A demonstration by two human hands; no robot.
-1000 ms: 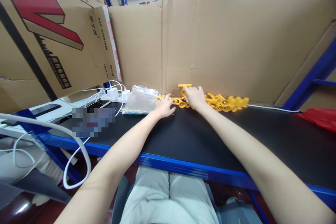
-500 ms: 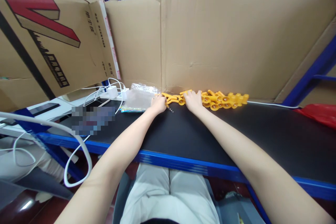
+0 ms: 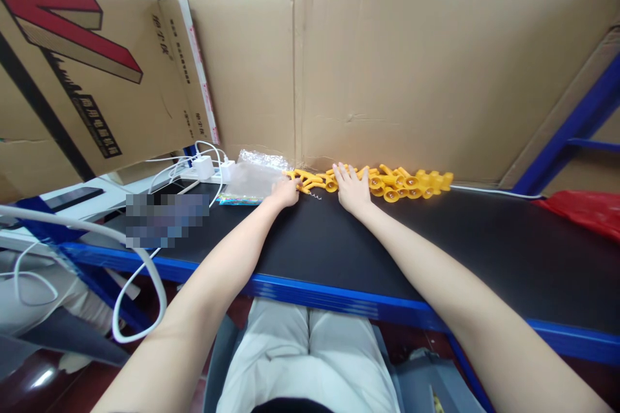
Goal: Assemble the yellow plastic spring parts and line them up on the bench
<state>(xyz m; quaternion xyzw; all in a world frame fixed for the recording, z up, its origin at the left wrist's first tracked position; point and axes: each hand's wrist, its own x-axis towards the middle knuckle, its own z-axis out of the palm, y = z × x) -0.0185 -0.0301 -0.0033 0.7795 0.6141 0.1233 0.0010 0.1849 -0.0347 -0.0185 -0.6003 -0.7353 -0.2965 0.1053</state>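
Observation:
Yellow plastic parts lie in a long row on the black tabletop, against the cardboard. Branching yellow pieces (image 3: 310, 181) are at the left end, cup-shaped yellow pieces (image 3: 391, 194) in the middle, and bumpy yellow blocks (image 3: 434, 181) at the right end. My left hand (image 3: 285, 192) is curled closed at the left end, beside the branching pieces; what its fingers hold is hidden. A thin wavy coil (image 3: 314, 196) shows just right of it. My right hand (image 3: 352, 190) rests on the row with fingers stretched out and apart, touching the yellow pieces.
A clear plastic bag (image 3: 254, 177) lies left of my left hand. White chargers (image 3: 203, 168) and cables crowd the left end. Cardboard (image 3: 411, 77) walls the back of the black table (image 3: 436, 251), which has a blue front edge. A red bag (image 3: 581, 210) lies far right.
My right hand's fingers have spread and straightened on the yellow pieces. My left hand has shifted slightly left and stays curled. The view has shifted a little.

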